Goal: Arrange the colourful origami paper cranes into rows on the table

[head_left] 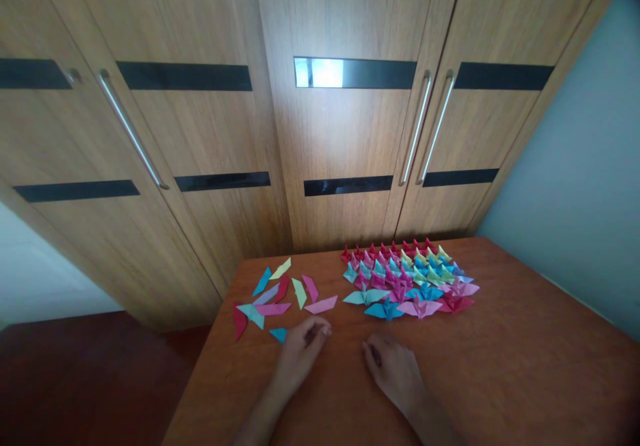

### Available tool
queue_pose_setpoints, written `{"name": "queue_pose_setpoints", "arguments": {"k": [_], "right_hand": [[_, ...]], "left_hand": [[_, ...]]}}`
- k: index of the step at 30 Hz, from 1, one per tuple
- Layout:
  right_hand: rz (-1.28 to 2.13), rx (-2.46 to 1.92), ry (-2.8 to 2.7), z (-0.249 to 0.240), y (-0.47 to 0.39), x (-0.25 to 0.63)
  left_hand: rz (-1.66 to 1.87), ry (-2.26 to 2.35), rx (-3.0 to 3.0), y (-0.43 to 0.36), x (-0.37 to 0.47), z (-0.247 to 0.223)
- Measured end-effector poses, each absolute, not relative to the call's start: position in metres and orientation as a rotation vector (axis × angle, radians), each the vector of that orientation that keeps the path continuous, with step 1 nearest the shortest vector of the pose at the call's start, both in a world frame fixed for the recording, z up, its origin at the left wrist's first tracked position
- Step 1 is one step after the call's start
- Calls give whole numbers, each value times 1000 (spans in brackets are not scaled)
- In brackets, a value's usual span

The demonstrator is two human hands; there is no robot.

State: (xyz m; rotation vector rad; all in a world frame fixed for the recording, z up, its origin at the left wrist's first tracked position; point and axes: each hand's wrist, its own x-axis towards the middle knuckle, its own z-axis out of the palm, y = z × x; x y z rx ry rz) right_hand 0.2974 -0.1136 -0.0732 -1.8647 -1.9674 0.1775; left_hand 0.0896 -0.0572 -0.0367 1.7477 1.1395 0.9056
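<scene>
My left hand (pixel 303 345) rests on the table with its fingers loosely curled toward the thumb, and nothing shows in it. Just beyond its wrist side lies a blue folded paper piece (pixel 278 334), partly covered by the hand. To the right, my right hand (pixel 393 366) lies on the table, fingers bent in, holding nothing that I can see. Ahead of it stand rows of folded paper cranes in many colours, with a blue crane (pixel 385 309) and a pink crane (pixel 420 307) in the nearest row. Flat folded pieces, among them a pink one (pixel 321 305), lie scattered beyond my left hand.
The brown wooden table (pixel 525 366) backs onto a wooden wardrobe (pixel 345 126) with long metal handles (pixel 415 129). A pale blue wall (pixel 575 186) runs along the right. Dark reddish floor (pixel 100 379) shows at the left.
</scene>
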Motion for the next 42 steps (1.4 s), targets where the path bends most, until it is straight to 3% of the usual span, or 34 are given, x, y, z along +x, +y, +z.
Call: {"name": "queue_pose_setpoints", "arguments": {"k": [5, 12, 33, 42], "right_hand": [[204, -1823, -1945, -75, -114, 301], [244, -1782, -1911, -73, -116, 301], [349, -1769, -1843, -76, -112, 305], [373, -1775, -1837, -78, -112, 305]], "left_hand": [[891, 1417, 2047, -49, 35, -41], [715, 1294, 2486, -53, 3, -51], [522, 1365, 2598, -59, 13, -46], [621, 1377, 2667, -61, 12, -47]]}}
